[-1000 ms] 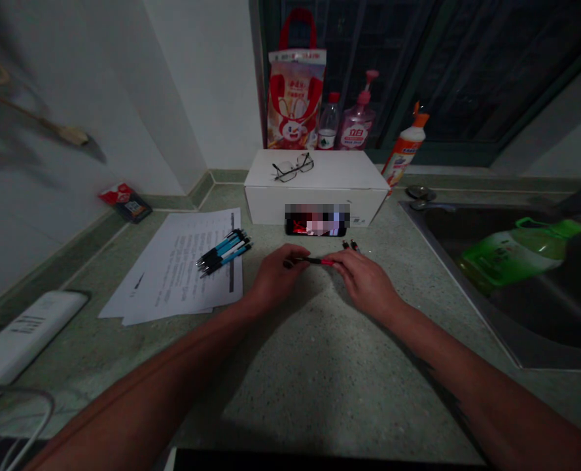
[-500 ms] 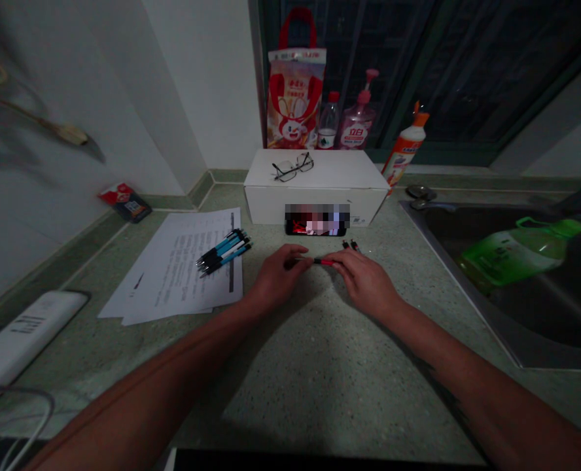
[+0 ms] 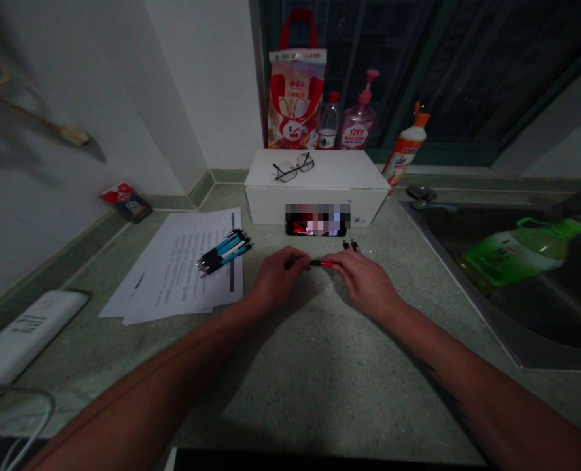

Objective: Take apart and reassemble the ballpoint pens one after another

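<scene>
On the speckled green countertop (image 3: 320,373), just in front of a white cardboard box (image 3: 265,203), two hands meet around a slim black-and-red pen (image 3: 321,263). Against the frame half a second earlier, hands and pen have barely changed: the pen sits only a touch lower in the view, and the grip looks the same. The left hand (image 3: 277,278) holds the black end with its fingers curled inward, and the right hand (image 3: 366,286) grasps the red end with its fingertips; neither is clenched into a fist. The pen's long axis runs almost level across the view, black end toward the left hand and red end toward the right. It is held near a smartphone (image 3: 316,228) with a pixelated screen, which stands against the box.

Two small black-and-red pen pieces (image 3: 350,245) lie just right of the phone. About four blue-and-black mechanical pens (image 3: 224,252) rest together on a stack of printed sheets (image 3: 187,265). One pair of eyeglasses (image 3: 293,167) sits on the box. Three bottles stand behind it: a water bottle (image 3: 328,121), a pink pump bottle (image 3: 356,124) and an orange-capped squeeze bottle (image 3: 405,150). One green bottle (image 3: 521,258) lies in the steel sink (image 3: 467,281).
</scene>
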{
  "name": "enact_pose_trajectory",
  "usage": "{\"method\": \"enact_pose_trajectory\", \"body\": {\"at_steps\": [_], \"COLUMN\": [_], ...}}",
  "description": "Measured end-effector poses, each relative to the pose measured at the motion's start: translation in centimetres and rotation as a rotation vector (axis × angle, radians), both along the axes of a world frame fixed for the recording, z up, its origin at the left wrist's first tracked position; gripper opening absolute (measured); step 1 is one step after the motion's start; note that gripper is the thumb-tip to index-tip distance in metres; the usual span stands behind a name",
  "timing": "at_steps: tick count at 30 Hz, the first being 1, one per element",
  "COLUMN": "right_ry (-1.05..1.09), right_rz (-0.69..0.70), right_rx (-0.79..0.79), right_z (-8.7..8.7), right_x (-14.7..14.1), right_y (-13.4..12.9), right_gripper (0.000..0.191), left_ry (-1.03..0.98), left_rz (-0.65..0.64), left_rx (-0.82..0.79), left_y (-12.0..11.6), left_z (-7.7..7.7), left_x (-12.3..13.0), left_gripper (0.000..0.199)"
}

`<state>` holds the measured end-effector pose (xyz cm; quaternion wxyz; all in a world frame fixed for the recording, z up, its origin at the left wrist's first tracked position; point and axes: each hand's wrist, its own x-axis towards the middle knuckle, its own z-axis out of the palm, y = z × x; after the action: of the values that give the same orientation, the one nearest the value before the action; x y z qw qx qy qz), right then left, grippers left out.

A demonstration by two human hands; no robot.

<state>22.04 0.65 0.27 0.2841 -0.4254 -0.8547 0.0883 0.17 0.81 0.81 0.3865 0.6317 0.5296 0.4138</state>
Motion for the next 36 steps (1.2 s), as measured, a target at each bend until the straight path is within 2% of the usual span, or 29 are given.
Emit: {"method": "enact_pose_trajectory", "body": {"at_steps": [4,7,8,11,14,16,20,24,29,34,36], "right_ry": [0.062,0.244,0.332,0.627,0.774,0.783,0.689,0.594,0.531,0.78,0.872], "right_rz": [-0.04,-0.181,-0.232,-0.316,-0.237,-0.202,-0.249,-0.293,-0.233,-0.2,-0.178], "right_rx": [0.021,0.047,0.031,-0.157,-0.292,-0.313,-0.244,-0.201,-0.243,-0.327,-0.37], "right_z": [0.2,0.2,0.0,-0.7,-1.4,-1.4,-0.8,-0.7,-1.0,-0.9,-0.8], "right_x": [0.1,0.4,0.5,0.6,0.5,0.4,0.5,0.6,-0.1,-0.7,-0.8], "right_y": [0.0,0.4,0.7,1.6,1.9,1.8,1.4,1.2,0.5,0.4,0.6], "right_gripper": [0.027,0.022,0.027,0.056,0.06,0.055,0.047,0.058,0.042,0.074,0.077], "left_ry": [0.022,0.0,-0.007,-0.033,-0.044,-0.039,-0.019,-0.001,-0.013,-0.051,-0.051], "left_rz": [-0.004,0.007,-0.001,-0.051,-0.105,-0.122,-0.099,-0.099,-0.136,-0.128,-0.15], "left_rx": [0.027,0.049,0.049,0.032,0.03,0.043,0.031,0.043,0.038,0.034,0.038], "left_y": [0.0,-0.3,-0.4,-0.8,-1.0,-1.0,-0.9,-0.9,-0.9,-0.8,-0.9], "left_z": [0.2,0.4,0.4,0.3,-0.1,-0.3,-0.5,-0.5,-0.5,-0.6,-0.7], "left_x": [-0.1,0.0,0.1,0.3,0.6,0.6,0.6,0.5,0.5,0.6,0.6], "left_gripper": [0.006,0.003,0.002,0.005,0.007,0.008,0.008,0.007,0.006,0.007,0.008]}}
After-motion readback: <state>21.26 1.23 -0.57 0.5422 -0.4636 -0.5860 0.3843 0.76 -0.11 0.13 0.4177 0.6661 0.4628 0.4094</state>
